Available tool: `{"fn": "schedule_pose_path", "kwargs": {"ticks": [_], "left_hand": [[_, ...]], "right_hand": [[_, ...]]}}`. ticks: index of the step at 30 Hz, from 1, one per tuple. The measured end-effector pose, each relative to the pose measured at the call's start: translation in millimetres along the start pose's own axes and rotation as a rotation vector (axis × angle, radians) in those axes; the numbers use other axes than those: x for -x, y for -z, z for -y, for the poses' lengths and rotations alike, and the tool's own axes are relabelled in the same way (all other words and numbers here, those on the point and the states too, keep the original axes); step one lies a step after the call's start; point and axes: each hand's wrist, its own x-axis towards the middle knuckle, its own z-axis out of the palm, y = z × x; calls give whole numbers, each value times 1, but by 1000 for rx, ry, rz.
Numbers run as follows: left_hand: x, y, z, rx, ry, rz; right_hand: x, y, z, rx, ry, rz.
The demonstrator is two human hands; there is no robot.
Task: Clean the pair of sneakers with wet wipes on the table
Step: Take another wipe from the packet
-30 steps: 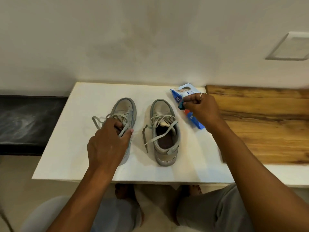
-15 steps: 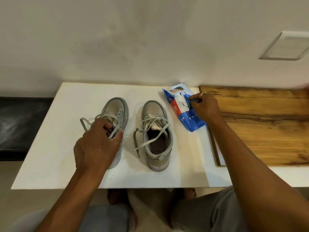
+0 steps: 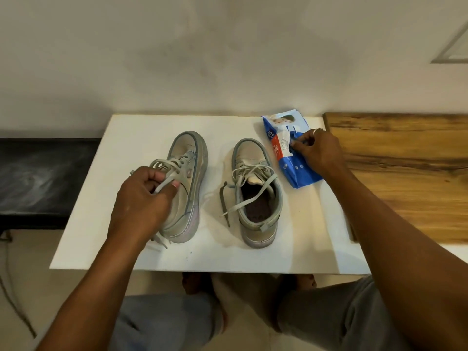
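Nearest me, my left hand [image 3: 141, 198] is curled around the laces [image 3: 164, 164] of the left sneaker [image 3: 186, 178], which sits tilted on the white surface [image 3: 126, 138]. Just right of it, the 2nd sneaker [image 3: 255, 198] stands upright. Farther right, my right hand [image 3: 320, 153] pinches the white flap of the blue wipes pack [image 3: 298, 171].

The left hand [image 3: 141, 196] grips the left sneaker [image 3: 188, 158] in the middle of the frame and hides its back part and opening. The right hand [image 3: 319, 153] pinches the pack of wipes [image 3: 298, 171] and covers its right side. The words on the pack are too small to read. The wooden board [image 3: 405, 173] is cut off at the right edge. A grey frame [image 3: 454, 48] at the upper right is cut off too. The table [image 3: 131, 138] hides most of the feet [image 3: 192, 282] at the bottom.
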Motion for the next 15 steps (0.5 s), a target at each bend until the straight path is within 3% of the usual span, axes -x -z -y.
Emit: {"fn": "schedule_pose_path", "kwargs": {"ticks": [9, 15], "left_hand": [[-2, 6, 0, 93, 43, 29], [-2, 5, 1, 93, 45, 20]], "right_hand": [[2, 2, 5, -81, 34, 98], [2, 0, 6, -81, -20, 70]]}}
